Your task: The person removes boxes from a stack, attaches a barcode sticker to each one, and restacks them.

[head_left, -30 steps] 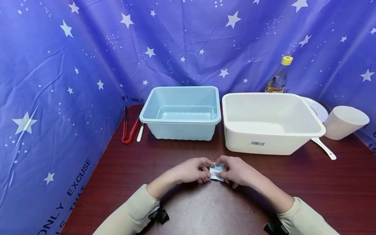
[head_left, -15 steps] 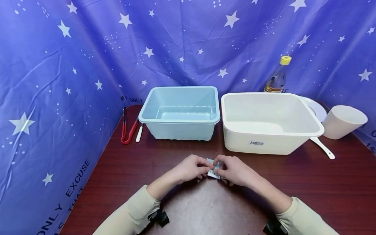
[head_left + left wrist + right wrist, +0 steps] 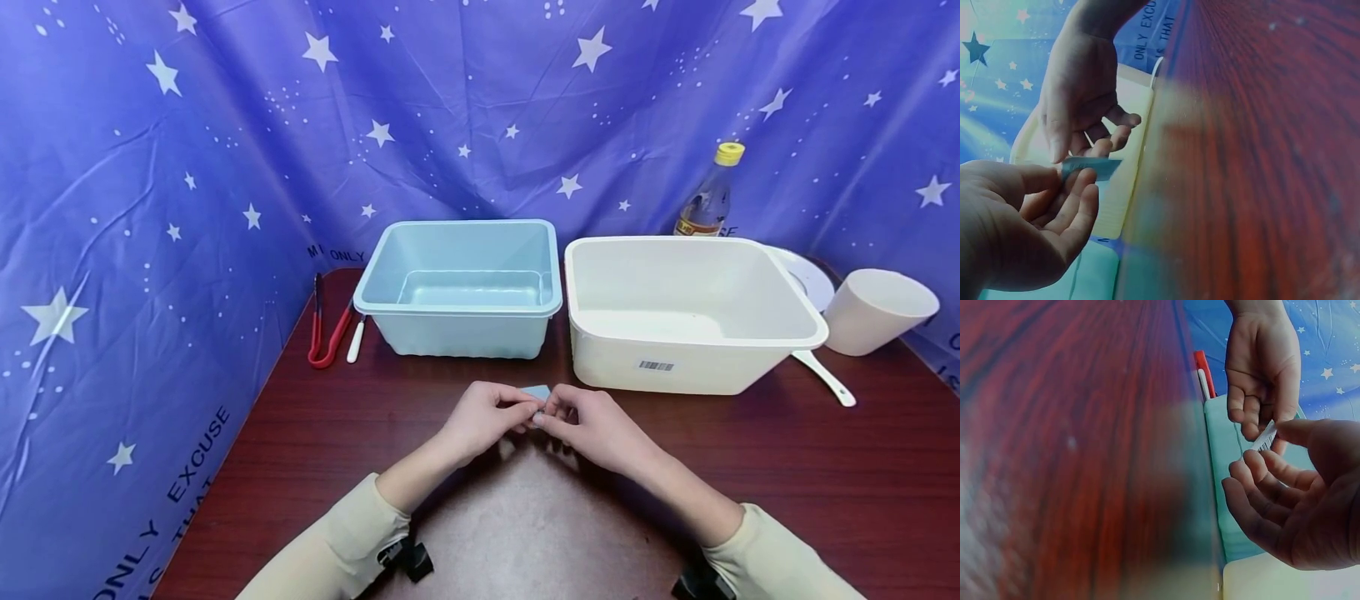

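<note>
A small light-blue and white packet (image 3: 537, 392) with a barcode is between my two hands, partly covered by the fingers. My left hand (image 3: 480, 421) pinches one side of it between thumb and fingers. On the other side my right hand (image 3: 596, 425) pinches it too, the fingertips of both hands nearly meeting. In the left wrist view the blue face of the packet (image 3: 1094, 167) shows, held off the tabletop. Its white barcode side (image 3: 1264, 439) appears in the right wrist view.
Beyond the hands stand a light-blue basin (image 3: 465, 333) and a white basin (image 3: 660, 367). Red tongs (image 3: 324, 358) and a white handle (image 3: 357, 342) lie left. Rightward are a white cup (image 3: 873, 321), a plate (image 3: 813, 279), a white utensil handle (image 3: 828, 379) and a yellow-capped bottle (image 3: 705, 204).
Both hands have shifted away from me, toward the basins, with the packet. The packet has turned, so its barcode side no longer faces the head camera.
</note>
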The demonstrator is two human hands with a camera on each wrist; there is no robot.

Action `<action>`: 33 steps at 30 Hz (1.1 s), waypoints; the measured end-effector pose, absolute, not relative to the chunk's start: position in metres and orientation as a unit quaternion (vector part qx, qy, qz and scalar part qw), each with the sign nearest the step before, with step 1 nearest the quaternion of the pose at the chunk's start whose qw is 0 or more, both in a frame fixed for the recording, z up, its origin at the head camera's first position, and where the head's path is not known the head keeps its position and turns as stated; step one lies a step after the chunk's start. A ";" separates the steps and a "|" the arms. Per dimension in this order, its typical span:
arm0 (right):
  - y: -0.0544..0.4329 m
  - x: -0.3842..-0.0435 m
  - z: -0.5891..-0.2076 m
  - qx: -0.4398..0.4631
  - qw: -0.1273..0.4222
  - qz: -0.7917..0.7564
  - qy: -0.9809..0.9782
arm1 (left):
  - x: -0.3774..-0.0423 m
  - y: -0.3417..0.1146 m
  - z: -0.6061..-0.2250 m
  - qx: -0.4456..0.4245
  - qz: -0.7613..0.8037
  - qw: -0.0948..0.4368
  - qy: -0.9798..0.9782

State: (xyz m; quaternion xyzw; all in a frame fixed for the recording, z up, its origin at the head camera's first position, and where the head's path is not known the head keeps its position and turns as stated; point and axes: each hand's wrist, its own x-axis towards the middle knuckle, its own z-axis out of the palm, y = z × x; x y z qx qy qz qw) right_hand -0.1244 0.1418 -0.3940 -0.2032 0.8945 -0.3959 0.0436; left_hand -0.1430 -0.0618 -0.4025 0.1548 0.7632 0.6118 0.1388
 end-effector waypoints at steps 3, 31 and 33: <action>0.140 -0.125 -0.395 -0.194 0.038 -0.406 0.892 | -0.143 -0.062 -0.402 0.158 0.619 0.119 0.760; 0.141 -0.127 -0.393 -0.186 -0.022 -0.496 0.848 | -0.144 -0.064 -0.394 0.127 0.699 0.059 0.701; 0.141 -0.127 -0.393 -0.197 -0.054 -0.475 0.856 | -0.144 -0.063 -0.395 0.128 0.707 0.068 0.693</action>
